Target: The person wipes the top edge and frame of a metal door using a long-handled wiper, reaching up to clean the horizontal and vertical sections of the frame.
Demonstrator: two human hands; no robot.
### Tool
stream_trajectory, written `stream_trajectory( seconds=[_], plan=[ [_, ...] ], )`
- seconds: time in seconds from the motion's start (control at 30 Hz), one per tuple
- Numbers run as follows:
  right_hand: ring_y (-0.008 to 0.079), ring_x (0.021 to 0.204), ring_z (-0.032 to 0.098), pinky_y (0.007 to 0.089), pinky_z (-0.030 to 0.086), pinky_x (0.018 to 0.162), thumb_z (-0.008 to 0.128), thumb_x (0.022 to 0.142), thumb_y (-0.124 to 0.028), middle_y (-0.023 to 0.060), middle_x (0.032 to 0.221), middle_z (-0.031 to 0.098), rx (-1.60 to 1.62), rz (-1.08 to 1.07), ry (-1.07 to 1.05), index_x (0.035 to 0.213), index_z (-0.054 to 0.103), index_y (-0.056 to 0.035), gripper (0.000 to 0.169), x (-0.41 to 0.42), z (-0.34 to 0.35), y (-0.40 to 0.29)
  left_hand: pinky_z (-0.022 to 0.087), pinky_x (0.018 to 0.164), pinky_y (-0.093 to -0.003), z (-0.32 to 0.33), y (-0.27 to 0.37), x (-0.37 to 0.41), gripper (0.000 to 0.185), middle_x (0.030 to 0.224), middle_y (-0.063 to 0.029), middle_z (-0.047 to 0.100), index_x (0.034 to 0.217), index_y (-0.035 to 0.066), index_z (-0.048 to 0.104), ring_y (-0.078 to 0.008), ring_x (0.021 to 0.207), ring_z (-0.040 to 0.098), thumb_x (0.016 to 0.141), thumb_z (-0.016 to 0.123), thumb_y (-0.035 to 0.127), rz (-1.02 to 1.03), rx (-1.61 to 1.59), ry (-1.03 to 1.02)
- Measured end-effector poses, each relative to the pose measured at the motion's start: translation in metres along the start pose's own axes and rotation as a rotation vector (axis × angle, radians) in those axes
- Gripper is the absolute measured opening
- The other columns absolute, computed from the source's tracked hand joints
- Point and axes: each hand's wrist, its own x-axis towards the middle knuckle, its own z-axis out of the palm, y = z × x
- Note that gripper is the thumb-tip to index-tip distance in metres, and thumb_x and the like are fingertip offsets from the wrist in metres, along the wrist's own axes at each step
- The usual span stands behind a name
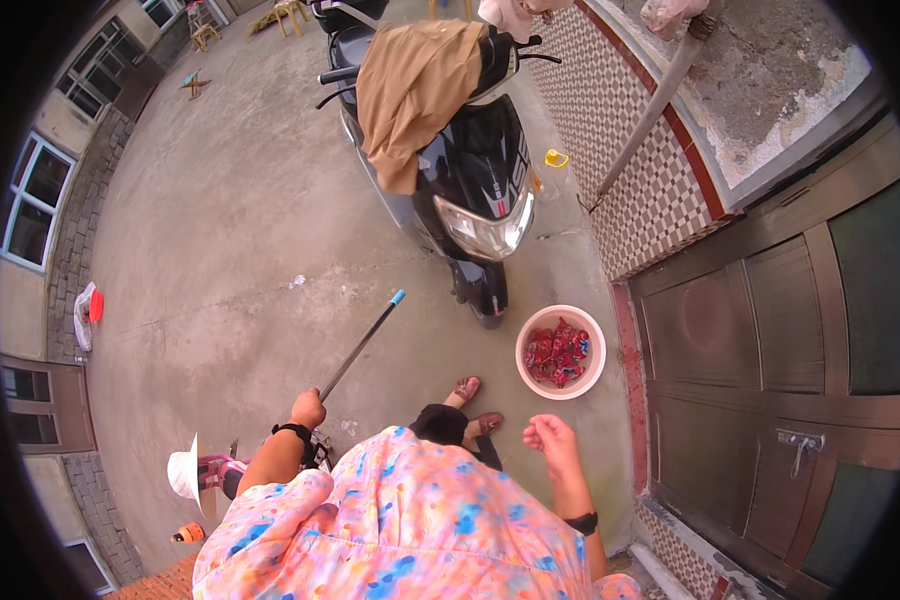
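My left hand (309, 409) grips the dark end of a pole (358, 346) with a light blue tip, which points up and forward over the concrete. My right hand (551, 441) is raised with its fingers curled; no object shows in it. Just beyond it, a pink plastic basin (522, 367) stands on the ground with wet-looking red patterned cloth (559, 351) inside. Ahead, a black scooter (487, 169) is parked, a tan cloth (420, 90) draped over its handlebars.
A brown metal door (697, 442) and a tiled low wall (615, 142) line the right side. A person in a white hat (184, 474) is close at the lower left. A yellow plastic object (556, 158) lies beside the scooter. A slanting pole (649, 112) leans by the wall.
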Motion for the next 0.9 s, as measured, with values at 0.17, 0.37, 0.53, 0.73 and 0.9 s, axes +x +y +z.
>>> stream_trajectory(
  seconds=[0.17, 0.37, 0.53, 0.73, 0.9],
  plan=[
    [0.0119, 0.069, 0.059, 0.0219, 0.046, 0.063, 0.053, 0.09, -0.017, 0.0062, 0.081, 0.062, -0.045, 0.004, -0.046, 0.096, 0.057, -0.0032, 0.016, 0.017, 0.011, -0.008, 0.047, 0.082, -0.0428, 0.034, -0.021, 0.004, 0.025, 0.099, -0.0248, 0.06, 0.098, -0.001, 0.058, -0.038, 0.096, 0.057, 0.075, 0.049, 0.004, -0.127, -0.131, 0.006],
    [0.0107, 0.066, 0.058, 0.021, 0.046, 0.061, 0.051, 0.091, -0.016, 0.0037, 0.079, 0.062, -0.121, 0.039, -0.012, 0.095, 0.057, -0.005, 0.013, 0.037, 0.042, -0.014, 0.047, 0.083, -0.0424, 0.056, -0.039, 0.044, 0.03, 0.101, -0.0241, 0.06, 0.104, 0.002, 0.058, -0.0377, 0.098, 0.057, 0.076, 0.05, 0.004, -0.109, -0.269, 0.068],
    [0.0113, 0.066, 0.059, 0.0213, 0.047, 0.06, 0.052, 0.09, -0.016, 0.0041, 0.079, 0.062, -0.255, 0.125, -0.016, 0.095, 0.057, -0.0054, 0.013, 0.068, 0.091, -0.01, 0.046, 0.085, -0.0417, 0.037, -0.026, 0.102, 0.034, 0.103, -0.0232, 0.06, 0.111, 0.004, 0.054, -0.0368, 0.101, 0.056, 0.077, 0.05, 0.005, -0.093, -0.411, 0.076],
    [0.0119, 0.067, 0.06, 0.0215, 0.047, 0.06, 0.053, 0.09, -0.017, 0.0059, 0.082, 0.063, -0.292, 0.184, -0.028, 0.096, 0.058, -0.0043, 0.015, 0.117, 0.185, -0.034, 0.046, 0.086, -0.0416, 0.005, -0.018, 0.198, 0.036, 0.105, -0.0227, 0.059, 0.114, 0.003, 0.052, -0.037, 0.102, 0.055, 0.078, 0.049, 0.005, -0.058, -0.477, 0.029],
    [0.0114, 0.068, 0.06, 0.0212, 0.047, 0.061, 0.053, 0.09, -0.017, 0.0054, 0.082, 0.063, -0.316, 0.205, -0.046, 0.097, 0.058, -0.0041, 0.015, 0.156, 0.259, -0.045, 0.046, 0.086, -0.0428, -0.029, -0.021, 0.267, 0.031, 0.101, -0.0242, 0.06, 0.106, 0.001, 0.057, -0.0383, 0.1, 0.055, 0.077, 0.048, 0.004, 0.025, -0.496, -0.007]
  ],
)
